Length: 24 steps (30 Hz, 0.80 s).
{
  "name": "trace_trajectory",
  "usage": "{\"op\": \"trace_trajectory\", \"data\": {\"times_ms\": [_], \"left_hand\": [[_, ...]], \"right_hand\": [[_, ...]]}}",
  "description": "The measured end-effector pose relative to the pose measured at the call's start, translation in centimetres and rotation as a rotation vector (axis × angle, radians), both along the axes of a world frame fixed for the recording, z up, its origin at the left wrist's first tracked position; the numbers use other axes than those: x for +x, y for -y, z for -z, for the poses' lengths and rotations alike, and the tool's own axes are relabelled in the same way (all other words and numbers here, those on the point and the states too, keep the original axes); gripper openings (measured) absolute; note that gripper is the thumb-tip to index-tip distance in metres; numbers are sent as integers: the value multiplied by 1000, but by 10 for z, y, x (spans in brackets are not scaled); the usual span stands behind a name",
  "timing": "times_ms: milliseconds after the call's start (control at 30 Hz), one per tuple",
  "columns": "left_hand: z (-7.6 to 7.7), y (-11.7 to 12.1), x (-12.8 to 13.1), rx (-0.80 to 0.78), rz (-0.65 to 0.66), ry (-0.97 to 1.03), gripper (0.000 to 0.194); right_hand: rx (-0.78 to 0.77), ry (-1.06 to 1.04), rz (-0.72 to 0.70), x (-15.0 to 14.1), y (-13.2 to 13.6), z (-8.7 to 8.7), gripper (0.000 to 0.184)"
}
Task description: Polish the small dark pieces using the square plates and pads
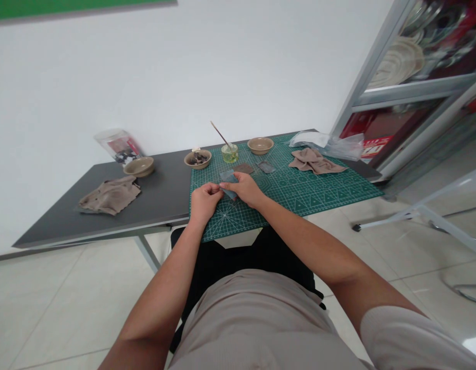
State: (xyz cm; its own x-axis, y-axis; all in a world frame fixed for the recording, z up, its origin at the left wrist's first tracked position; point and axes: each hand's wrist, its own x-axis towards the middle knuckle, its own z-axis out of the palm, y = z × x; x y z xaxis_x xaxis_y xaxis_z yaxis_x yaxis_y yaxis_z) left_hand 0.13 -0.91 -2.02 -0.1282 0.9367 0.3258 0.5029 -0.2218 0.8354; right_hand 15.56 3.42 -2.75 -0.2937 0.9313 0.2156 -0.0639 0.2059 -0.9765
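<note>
A white wall is filling the top of the frame. A cabinet is standing at the upper right, and the frame's edge is cutting it off; the shiny things inside are looking too blurry to name. Across the middle, a dark table is holding a green cutting mat, and the arms are hiding part of its front edge.

One brown cloth is lying at the left and another is lying crumpled at the right, just beside a clear plastic bag. In the middle, the right hand is pinching a thin bluish sheet between thumb and fingers, over the mat, and is covering part of it. The left hand is curling its fingers, with thumb and fingertip close together by the sheet; I cannot tell if they are gripping it.

Behind, a bowl is holding dark bits, too small to make out. A glass jar is sitting beside it, with a thin stick leaning out.
</note>
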Motion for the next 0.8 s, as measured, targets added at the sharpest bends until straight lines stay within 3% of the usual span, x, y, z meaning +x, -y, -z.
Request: {"op": "trace_trajectory", "data": {"times_ms": [133,367,633,800], "left_hand": [[-1,1,1,-5,-18,-22,11],[-1,3,2,-16,-13,70,11],[-3,3,3,7,-22,5,9],[-2,3,2,18,-3,20,9]], "right_hand": [[55,91,19,0,1,1,40],[27,-11,64,0,0,3,41],[70,139,72,-2,6,-3,43],[63,102,56,-1,7,-2,42]]}}
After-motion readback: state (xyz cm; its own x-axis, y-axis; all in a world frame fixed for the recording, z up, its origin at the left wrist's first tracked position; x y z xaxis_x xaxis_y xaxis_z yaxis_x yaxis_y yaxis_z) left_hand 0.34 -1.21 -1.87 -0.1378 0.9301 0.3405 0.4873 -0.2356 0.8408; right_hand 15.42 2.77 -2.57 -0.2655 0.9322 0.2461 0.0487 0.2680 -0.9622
